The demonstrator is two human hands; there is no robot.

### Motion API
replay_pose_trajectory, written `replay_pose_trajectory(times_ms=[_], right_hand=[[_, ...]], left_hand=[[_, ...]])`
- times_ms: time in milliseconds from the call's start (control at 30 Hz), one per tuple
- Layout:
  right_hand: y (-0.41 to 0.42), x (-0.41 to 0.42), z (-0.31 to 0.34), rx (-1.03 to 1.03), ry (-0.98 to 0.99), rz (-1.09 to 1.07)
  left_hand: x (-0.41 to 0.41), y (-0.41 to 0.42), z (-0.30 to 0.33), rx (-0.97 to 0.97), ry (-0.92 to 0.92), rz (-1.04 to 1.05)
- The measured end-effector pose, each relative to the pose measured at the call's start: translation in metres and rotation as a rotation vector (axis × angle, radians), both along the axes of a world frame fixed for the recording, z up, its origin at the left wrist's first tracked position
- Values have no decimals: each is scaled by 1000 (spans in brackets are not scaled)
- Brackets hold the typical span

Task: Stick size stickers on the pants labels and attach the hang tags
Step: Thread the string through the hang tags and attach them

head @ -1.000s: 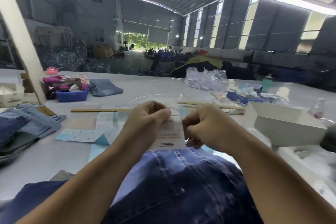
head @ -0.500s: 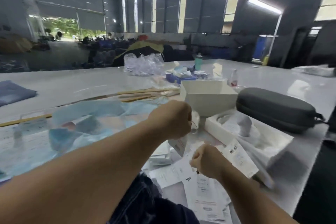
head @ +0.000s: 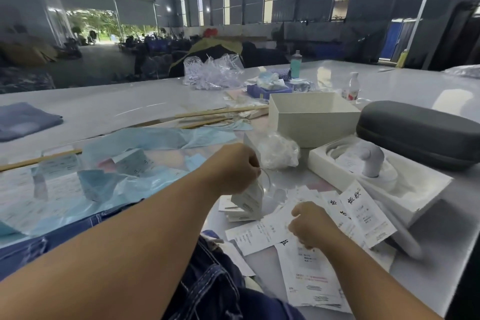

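Dark blue denim pants [head: 218, 286] lie at the near edge of the table, under my forearms. My left hand [head: 233, 169] pinches a white hang tag [head: 248, 199] by its clear loop, and the tag dangles below the fist. My right hand [head: 310, 225] is curled with fingers pinched, resting over a spread of white printed hang tags [head: 311, 275]; what it pinches is hidden. More tags [head: 363, 213] fan out to the right. Light blue sticker sheets [head: 122, 163] lie to the left.
A white open box [head: 311, 119], a grey zip case [head: 420, 132] and a white tray with a moulded part [head: 374, 176] stand at the right. A clear plastic bag [head: 279, 152], wooden sticks [head: 220, 112], bottles [head: 296, 63] and folded denim [head: 23, 119] sit further off.
My view swung right from the pants to the tag pile. My right hand dropped away from the held tag onto the loose tags; my left hand keeps the tag hanging.
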State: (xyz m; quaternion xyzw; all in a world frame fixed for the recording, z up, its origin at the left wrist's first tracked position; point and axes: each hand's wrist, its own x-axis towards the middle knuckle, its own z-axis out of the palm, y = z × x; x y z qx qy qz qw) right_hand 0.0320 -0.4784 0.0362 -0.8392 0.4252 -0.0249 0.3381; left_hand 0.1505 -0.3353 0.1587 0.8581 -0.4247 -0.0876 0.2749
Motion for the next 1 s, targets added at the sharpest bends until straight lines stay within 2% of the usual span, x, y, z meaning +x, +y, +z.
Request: replay_pose_trajectory(times_ms=[100,200,300,433,567,667,767,900,1000], right_hand=[[5,-5,28,162,-226,9],[23,-11,79,280,-395,132],[45,-15,127,377,-550,218],[77,-16,170,481,-786,225],[123,-8,191,591,-878,321],[166,6,204,596,-888,430],[210,24,217,526,-908,537],[272,47,227,309,-915,658],[306,62,224,277,-948,666]], left_hand=[[-6,1,1,4,-36,0],[-15,7,11,-28,-102,25],[-27,19,32,-189,-225,56],[-40,56,65,-469,-359,110],[-38,118,71,-595,-250,237],[-34,168,58,-599,-236,315],[-31,210,47,-679,-126,351],[-30,255,35,-838,65,328],[-28,277,16,-896,150,361]])
